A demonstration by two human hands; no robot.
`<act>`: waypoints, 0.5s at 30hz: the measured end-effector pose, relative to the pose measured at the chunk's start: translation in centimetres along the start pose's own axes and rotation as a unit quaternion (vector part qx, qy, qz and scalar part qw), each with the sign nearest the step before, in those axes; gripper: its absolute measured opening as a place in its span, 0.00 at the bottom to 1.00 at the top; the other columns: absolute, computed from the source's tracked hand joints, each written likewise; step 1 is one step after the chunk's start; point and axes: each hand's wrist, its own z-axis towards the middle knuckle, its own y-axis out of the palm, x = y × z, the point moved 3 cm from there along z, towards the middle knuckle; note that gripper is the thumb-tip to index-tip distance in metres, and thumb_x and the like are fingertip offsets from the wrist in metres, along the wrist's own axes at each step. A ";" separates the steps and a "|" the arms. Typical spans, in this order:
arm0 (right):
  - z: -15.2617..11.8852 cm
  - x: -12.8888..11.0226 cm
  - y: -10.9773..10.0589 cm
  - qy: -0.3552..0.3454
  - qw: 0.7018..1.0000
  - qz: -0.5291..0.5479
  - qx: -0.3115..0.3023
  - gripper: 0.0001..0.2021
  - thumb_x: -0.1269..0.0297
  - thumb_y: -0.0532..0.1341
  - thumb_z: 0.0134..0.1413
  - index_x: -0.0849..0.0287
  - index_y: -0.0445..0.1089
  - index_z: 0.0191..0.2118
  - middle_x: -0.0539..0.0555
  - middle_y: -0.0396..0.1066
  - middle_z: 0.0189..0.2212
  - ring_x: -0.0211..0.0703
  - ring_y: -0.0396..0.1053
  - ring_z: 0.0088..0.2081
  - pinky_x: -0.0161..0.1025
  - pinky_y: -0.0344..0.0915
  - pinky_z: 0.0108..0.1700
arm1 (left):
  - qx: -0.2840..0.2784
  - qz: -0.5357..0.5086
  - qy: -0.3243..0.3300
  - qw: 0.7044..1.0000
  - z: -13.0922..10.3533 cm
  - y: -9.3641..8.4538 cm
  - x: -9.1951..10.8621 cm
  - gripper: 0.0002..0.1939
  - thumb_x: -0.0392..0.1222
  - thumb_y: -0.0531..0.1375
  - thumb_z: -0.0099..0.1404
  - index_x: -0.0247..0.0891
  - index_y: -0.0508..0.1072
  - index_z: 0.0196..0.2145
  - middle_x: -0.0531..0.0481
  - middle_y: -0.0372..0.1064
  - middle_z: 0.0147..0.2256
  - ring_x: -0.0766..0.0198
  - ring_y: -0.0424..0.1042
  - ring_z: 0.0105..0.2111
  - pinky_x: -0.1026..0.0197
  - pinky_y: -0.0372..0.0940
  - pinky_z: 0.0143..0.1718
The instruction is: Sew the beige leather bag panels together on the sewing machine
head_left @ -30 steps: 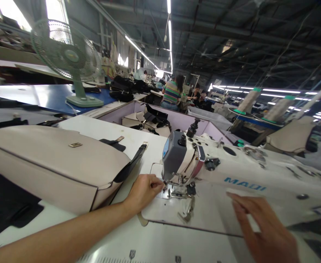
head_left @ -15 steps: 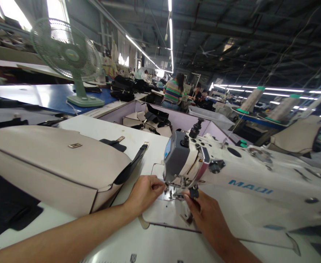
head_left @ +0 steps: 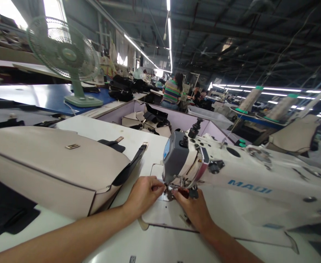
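A white sewing machine (head_left: 245,171) with a grey head takes up the right side. My left hand (head_left: 143,194) is pinched just left of the needle area, thumb against the bent fingers. What it holds, if anything, is too small to make out. On the other side of the needle, my right hand (head_left: 193,209) has its fingertips drawn together close to the presser foot (head_left: 169,193), partly hiding it. Anything thin between those fingertips cannot be seen. To the left of my forearm lies a beige bag (head_left: 48,160) with dark edging, a metal clasp and a black buckled strap (head_left: 133,164).
A purple-walled bin (head_left: 204,128) behind the machine holds beige and black pieces. A green fan (head_left: 78,87) stands on a blue table at the back left. Thread cones (head_left: 252,98) stand at the right. A person in a striped top (head_left: 171,91) is farther back.
My right hand has moved left, bringing its fingertips from the right of the presser foot to the needle area. My left hand has stayed nearly in place. The view has shifted slightly.
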 end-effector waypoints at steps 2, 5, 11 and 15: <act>0.1 0.3 0.3 0.002 1.000 -0.004 0.018 0.12 0.60 0.60 0.55 0.60 0.73 0.25 0.54 0.74 0.25 0.47 0.72 0.29 0.36 0.63 0.32 | 0.001 0.000 -0.001 1.000 0.0 -0.1 0.0 0.12 0.39 0.56 0.62 0.40 0.80 0.29 0.53 0.70 0.25 0.64 0.66 0.26 0.63 0.55 0.28; 0.1 0.5 0.3 -0.004 0.999 -0.010 0.030 0.12 0.60 0.60 0.54 0.60 0.73 0.24 0.55 0.74 0.24 0.47 0.72 0.28 0.37 0.63 0.33 | 0.005 0.000 -0.005 1.000 0.0 -0.1 0.0 0.12 0.39 0.56 0.62 0.39 0.80 0.30 0.52 0.70 0.25 0.64 0.66 0.26 0.63 0.55 0.28; 0.1 0.7 0.5 -0.009 0.999 -0.013 0.035 0.14 0.59 0.59 0.55 0.61 0.72 0.24 0.55 0.73 0.23 0.47 0.72 0.28 0.37 0.64 0.32 | 0.005 0.005 -0.003 1.000 0.2 0.1 -0.1 0.11 0.39 0.57 0.62 0.40 0.80 0.29 0.52 0.70 0.25 0.64 0.66 0.26 0.63 0.55 0.28; 0.1 0.9 0.8 -0.015 0.999 -0.012 0.037 0.13 0.58 0.59 0.55 0.60 0.73 0.25 0.55 0.74 0.25 0.47 0.73 0.30 0.36 0.64 0.33 | 0.001 0.004 0.002 1.000 0.1 0.2 -0.2 0.11 0.39 0.57 0.62 0.40 0.80 0.29 0.52 0.70 0.26 0.64 0.66 0.26 0.63 0.55 0.28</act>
